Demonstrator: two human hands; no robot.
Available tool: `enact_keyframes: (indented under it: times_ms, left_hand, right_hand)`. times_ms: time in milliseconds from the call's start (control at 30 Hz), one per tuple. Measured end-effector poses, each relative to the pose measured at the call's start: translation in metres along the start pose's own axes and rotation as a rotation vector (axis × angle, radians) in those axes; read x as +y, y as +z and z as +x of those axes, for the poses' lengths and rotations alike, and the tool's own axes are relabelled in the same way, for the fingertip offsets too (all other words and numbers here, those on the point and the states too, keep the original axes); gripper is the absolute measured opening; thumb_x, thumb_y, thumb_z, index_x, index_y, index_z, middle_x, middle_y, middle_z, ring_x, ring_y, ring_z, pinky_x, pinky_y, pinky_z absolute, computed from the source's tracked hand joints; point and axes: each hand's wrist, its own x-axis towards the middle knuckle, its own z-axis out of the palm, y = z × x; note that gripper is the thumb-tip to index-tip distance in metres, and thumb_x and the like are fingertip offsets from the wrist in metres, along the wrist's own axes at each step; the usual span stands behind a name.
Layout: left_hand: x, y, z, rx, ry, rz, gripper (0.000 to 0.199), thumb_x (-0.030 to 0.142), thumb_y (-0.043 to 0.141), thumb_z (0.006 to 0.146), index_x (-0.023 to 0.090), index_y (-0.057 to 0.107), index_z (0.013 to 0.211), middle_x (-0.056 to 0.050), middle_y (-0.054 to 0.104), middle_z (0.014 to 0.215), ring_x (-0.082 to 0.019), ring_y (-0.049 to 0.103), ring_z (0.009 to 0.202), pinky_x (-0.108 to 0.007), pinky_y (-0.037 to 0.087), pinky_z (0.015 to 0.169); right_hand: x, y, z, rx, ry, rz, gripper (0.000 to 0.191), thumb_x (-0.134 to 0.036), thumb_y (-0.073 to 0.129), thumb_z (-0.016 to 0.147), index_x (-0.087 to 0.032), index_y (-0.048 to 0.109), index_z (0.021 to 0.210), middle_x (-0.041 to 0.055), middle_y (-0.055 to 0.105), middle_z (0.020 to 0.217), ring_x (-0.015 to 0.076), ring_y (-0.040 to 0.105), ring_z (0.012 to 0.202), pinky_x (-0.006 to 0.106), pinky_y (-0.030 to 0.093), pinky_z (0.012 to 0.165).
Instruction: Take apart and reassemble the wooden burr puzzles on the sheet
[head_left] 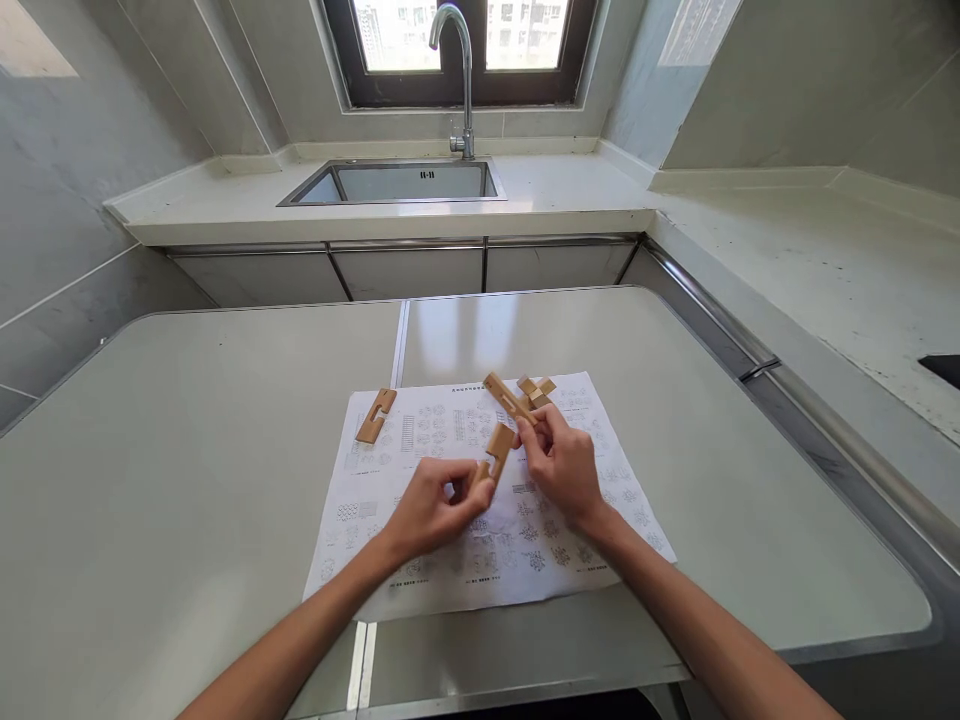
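Head view: what's the biggest thing, and where does it end?

The table [187,450]. Its far edge runs near the front of the white counter [570,185], its right edge slants along the side counter [810,250], and the near edge is at the bottom. A pale seam [361,665] runs front to back under the sheet.

How much room is there around the sheet [420,595]?

Wide stretches of tabletop left and right, narrower strips at the far and near edges. Both forearms cross the near edge.

And the hands?

Both over the sheet, close together. The left hand [442,505] pinches the lower end of a notched wooden piece [501,440] between thumb and fingers; its upper end sticks out toward the other hand. The right hand [562,460] pinches the near end of a slotted wooden bar [499,388], which points away to the left.

Are the two pieces touching?

I can't tell, but they're very near.

Anything smaller?

A crossed wooden cluster [537,393] just beyond the right fingertips; contact is unclear. A loose notched piece [370,428] lies at the sheet's far left corner, well apart from both hands.
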Motion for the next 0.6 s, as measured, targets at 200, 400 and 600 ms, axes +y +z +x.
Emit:
enact_keyframes:
  times_ms: [200, 400, 600]
  left_hand:
    - [0.002, 0.002, -0.001, 0.006, 0.064, 0.076, 0.044, 0.039, 0.053, 0.097, 0.02, 0.038, 0.061, 0.005, 0.037, 0.058, -0.01, 0.033, 0.055, -0.026, 0.028, 0.055]
    - [-0.009, -0.021, 0.008, 0.25, -0.015, 0.34, 0.048, 0.046, 0.047, 0.102, 0.021, 0.038, 0.062, 0.005, 0.035, 0.057, -0.011, 0.033, 0.054, -0.028, 0.025, 0.054]
    - [-0.018, -0.031, 0.011, 0.3, -0.068, 0.537, 0.049, 0.047, 0.045, 0.104, 0.021, 0.038, 0.063, 0.004, 0.04, 0.056, -0.013, 0.036, 0.052, -0.03, 0.024, 0.055]
  right_hand:
    - [0.002, -0.004, 0.003, -0.029, 0.016, 0.041, 0.022, -0.038, 0.053, 0.104, -0.023, 0.058, 0.09, -0.003, 0.068, 0.064, 0.0143, 0.054, 0.048, 0.026, 0.038, 0.054]
    - [0.0, -0.003, 0.003, -0.072, 0.112, 0.18, 0.025, -0.042, 0.051, 0.106, -0.023, 0.057, 0.091, -0.0007, 0.074, 0.075, 0.0138, 0.055, 0.05, 0.027, 0.041, 0.054]
    - [-0.002, -0.008, 0.006, -0.084, 0.212, 0.31, 0.033, -0.048, 0.046, 0.108, -0.024, 0.052, 0.086, -0.0019, 0.067, 0.072, 0.0141, 0.053, 0.051, 0.028, 0.041, 0.053]
